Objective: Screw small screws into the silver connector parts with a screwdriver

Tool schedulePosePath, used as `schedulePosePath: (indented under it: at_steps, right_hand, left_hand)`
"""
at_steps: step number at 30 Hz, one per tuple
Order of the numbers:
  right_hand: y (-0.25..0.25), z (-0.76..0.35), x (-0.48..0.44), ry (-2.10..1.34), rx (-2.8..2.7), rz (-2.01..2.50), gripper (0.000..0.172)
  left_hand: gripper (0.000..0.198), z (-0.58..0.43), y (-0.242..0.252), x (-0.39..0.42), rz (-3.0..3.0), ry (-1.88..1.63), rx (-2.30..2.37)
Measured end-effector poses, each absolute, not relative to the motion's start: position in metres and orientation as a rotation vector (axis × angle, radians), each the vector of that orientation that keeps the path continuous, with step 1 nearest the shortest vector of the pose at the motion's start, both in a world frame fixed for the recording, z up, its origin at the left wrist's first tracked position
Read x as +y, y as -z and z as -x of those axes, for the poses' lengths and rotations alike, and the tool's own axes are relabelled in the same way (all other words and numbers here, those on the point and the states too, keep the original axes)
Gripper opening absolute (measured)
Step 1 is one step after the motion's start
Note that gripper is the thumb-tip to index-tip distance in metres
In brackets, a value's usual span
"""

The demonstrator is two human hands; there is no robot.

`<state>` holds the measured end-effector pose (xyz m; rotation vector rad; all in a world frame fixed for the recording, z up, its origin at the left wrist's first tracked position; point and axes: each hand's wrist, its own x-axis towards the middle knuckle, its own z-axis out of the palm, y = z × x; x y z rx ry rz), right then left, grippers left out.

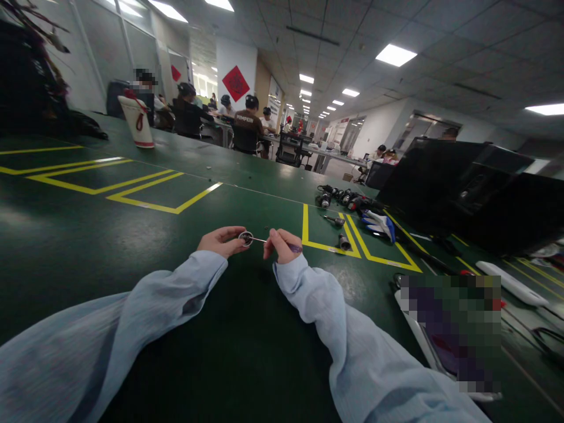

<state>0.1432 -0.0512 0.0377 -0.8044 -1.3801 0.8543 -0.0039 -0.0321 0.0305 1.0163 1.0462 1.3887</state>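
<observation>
Both my forearms, in pale blue sleeves, rest on a dark green table [132, 247]. My left hand [221, 241] is closed round a small round metal part [245, 237], pinched between fingers and thumb. My right hand [281, 244] is closed on a thin screwdriver [294, 248] with a dark purple handle. Its slim metal shaft points left and its tip meets the round part. The two hands are a few centimetres apart, just above the table.
Yellow tape lines [145, 194] mark boxes on the table. Small metal parts [342, 241], a blue-and-white glove [379, 224] and dark gear [339, 197] lie right of my hands. Black cases [458, 188] stand at right, a white bag [137, 120] far left. People sit at distant tables.
</observation>
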Motion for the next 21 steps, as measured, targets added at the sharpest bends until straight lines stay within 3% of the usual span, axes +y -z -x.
schedulePosePath:
  at_steps: [8, 21]
  right_hand:
    - [-0.027, -0.14, -0.051, -0.619, -1.558, 0.818, 0.039]
    - [-0.029, -0.136, -0.059, -0.337, -1.723, 0.779, 0.034]
  left_hand:
    - [0.035, 0.003, -0.03, -0.034, -1.118, -1.39, 1.118]
    - [0.02, 0.001, -0.033, -0.038, -1.207, -1.428, 1.23]
